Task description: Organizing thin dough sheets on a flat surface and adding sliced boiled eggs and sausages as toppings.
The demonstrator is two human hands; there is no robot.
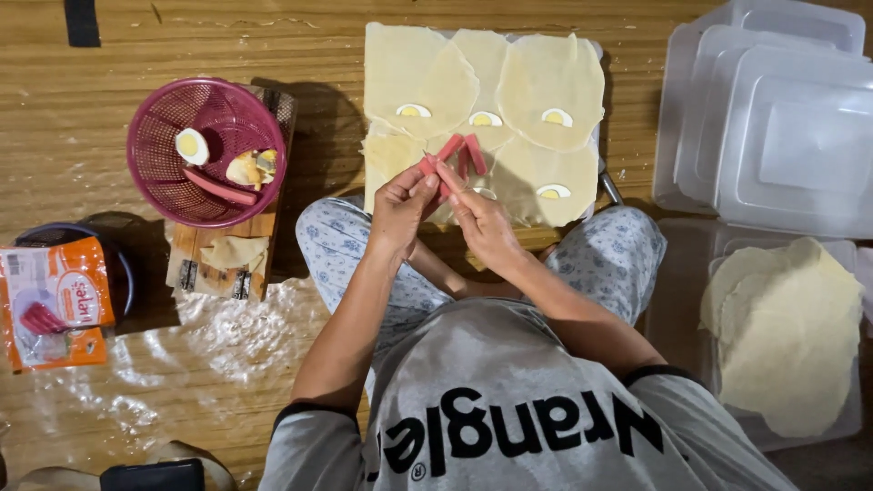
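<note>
1. Centre of the frame: left hand (400, 211) and right hand (482, 223) meet, fingers pinched together on red sausage strips (452, 151).
2. Both hands are closed narrow on the strips, right over the wrappers (482, 109) spread on the board at top centre.
3. Egg halves (485, 119) sit on those wrappers, one apiece, yolks up.
4. Upper left: pink basket (150, 145) holds another egg half, a sausage strip and scraps.
5. The basket rests on a wooden block (223, 273).
6. Far left: orange sausage packet (55, 309) on the floor.
7. Right side: clear lids (773, 109) stacked up top; below them, a tub (677, 273) with a pile of spare wrappers.
</note>
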